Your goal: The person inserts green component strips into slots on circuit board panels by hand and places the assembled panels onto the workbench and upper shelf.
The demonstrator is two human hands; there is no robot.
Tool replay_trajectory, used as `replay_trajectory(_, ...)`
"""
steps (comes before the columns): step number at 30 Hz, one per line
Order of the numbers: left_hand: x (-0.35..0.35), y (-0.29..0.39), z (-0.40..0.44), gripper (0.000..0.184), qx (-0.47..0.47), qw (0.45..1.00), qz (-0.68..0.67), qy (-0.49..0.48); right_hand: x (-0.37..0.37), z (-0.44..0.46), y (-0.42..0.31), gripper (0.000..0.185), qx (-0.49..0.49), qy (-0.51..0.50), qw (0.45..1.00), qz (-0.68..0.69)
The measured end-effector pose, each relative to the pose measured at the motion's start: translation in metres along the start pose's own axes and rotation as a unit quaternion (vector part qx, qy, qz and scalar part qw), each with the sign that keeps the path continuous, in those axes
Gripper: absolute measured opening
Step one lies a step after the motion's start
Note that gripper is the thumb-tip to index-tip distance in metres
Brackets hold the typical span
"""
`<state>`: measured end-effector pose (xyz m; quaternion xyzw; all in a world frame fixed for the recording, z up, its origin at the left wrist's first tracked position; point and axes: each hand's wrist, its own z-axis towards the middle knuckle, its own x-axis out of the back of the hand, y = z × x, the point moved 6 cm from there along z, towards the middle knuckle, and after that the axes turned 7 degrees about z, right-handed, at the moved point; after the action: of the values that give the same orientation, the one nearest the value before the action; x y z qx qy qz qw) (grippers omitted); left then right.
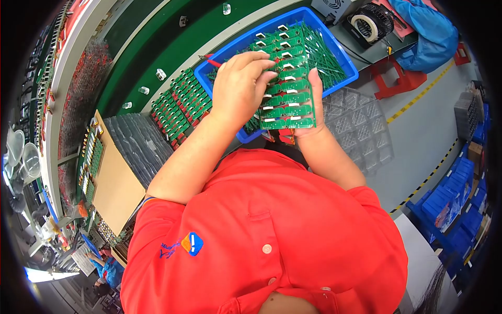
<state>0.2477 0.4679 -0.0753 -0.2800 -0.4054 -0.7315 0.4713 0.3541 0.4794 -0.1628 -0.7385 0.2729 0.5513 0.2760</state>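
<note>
A green circuit board panel (295, 111), with rows of small boards bearing white parts, is held tilted over a blue bin. My right hand (318, 107) grips its right edge, thumb up along the side and the other fingers hidden beneath. Over the panel's left part, my left hand (239, 86) is bent with its fingertips drawn together; what they pinch is too small to make out. Below the panel, the blue bin (342, 60) contains many thin green strips.
More board panels (180, 107) lie left of the bin, near dark stacked sheets (137, 138) and a cardboard piece (117, 175). Clear plastic trays (358, 128) lie to the right. A black reel-like device (371, 23) and blue plastic bag (431, 39) are at upper right.
</note>
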Motion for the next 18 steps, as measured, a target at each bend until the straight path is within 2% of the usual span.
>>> replay_trajectory(7,-0.002,0.010,-0.001,0.010,-0.021,0.999,0.022,-0.043,-0.003,0.005,0.001,0.059,0.027,0.019,0.999,0.023)
replay_trajectory(9,-0.002,0.005,-0.001,0.009,-0.009,0.999,0.020,-0.041,0.000,0.006,0.001,0.064,0.021,0.012,1.000,0.015)
replay_trajectory(13,0.003,0.005,-0.004,0.011,0.002,0.999,-0.023,-0.024,-0.007,0.007,0.001,0.060,0.011,0.005,1.000,0.026)
replay_trajectory(18,-0.002,0.010,-0.007,0.013,-0.015,0.998,0.005,-0.064,-0.009,0.012,0.001,0.063,0.019,-0.016,0.999,0.040)
